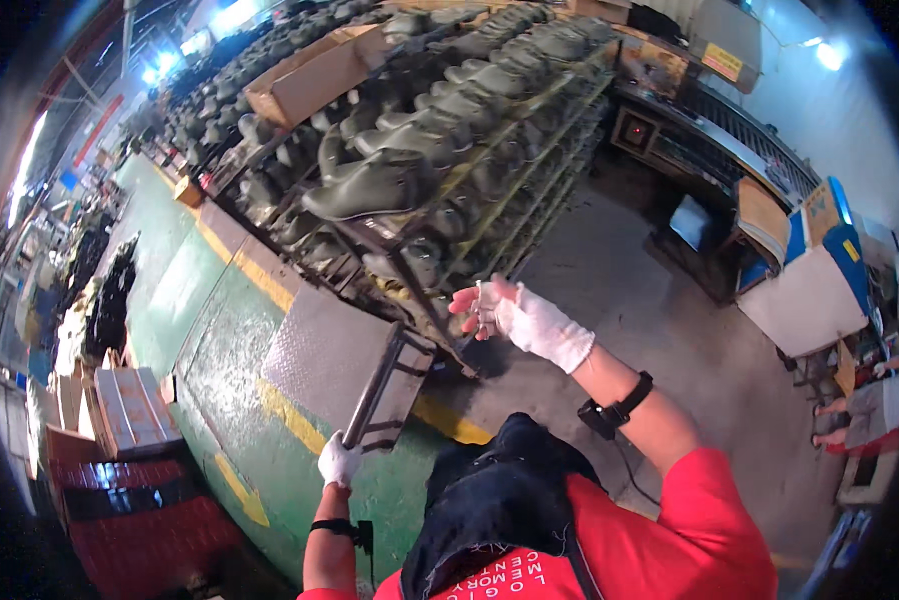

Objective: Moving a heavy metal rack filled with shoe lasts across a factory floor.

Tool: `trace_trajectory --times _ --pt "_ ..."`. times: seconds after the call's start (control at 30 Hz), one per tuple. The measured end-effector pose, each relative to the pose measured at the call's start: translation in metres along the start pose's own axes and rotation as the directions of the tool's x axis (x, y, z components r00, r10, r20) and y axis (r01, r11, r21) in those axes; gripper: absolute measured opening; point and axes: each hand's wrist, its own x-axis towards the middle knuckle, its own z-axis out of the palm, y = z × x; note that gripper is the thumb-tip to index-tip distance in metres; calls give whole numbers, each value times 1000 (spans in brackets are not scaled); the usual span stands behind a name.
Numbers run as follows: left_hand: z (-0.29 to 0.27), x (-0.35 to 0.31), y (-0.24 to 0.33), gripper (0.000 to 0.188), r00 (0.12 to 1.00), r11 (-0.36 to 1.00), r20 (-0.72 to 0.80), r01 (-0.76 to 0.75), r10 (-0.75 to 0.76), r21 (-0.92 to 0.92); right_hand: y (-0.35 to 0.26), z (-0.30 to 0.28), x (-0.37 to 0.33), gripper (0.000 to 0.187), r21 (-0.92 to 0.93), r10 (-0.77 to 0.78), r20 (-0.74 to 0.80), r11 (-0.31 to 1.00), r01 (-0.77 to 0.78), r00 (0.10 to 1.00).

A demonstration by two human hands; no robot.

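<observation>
My left hand, in a white glove, is closed around the end of a platform cart's dark push handle. Beyond that bar lies the cart's grey textured deck, with nothing on it. My right hand is raised in a white glove with bare fingertips, fingers apart and holding nothing. It is nearest to the front corner of a metal rack. Dark olive shoe-shaped forms fill the rack's tiers in rows.
An open cardboard box sits on top of the rows. Green floor with yellow lines runs along the left, beside stacked cartons. On the right stand a machine bench and blue-and-white panels. Another person is at the far right.
</observation>
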Motion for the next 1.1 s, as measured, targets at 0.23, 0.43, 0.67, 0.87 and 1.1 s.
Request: trace_trajectory --times 0.23,0.43,0.67,0.87,1.1 --pt "-13 10 7 33 991 999 123 48 -45 -17 -87 3 -115 85 115 -249 24 963 245 968" --pt "-17 31 -15 35 957 986 272 64 -104 152 -167 59 -199 90 163 -648 307 758 632 697" --pt "-2 71 21 21 710 975 694 -45 -123 218 -210 87 -256 64 113 -784 524 451 885 333" --pt "68 112 103 18 579 992 814 -117 38 36 -245 62 -236 62 -19 -779 487 444 896 396" --pt "140 166 238 16 519 968 821 -58 238 -244 -305 1 -175 59 -70 -761 435 504 861 482"
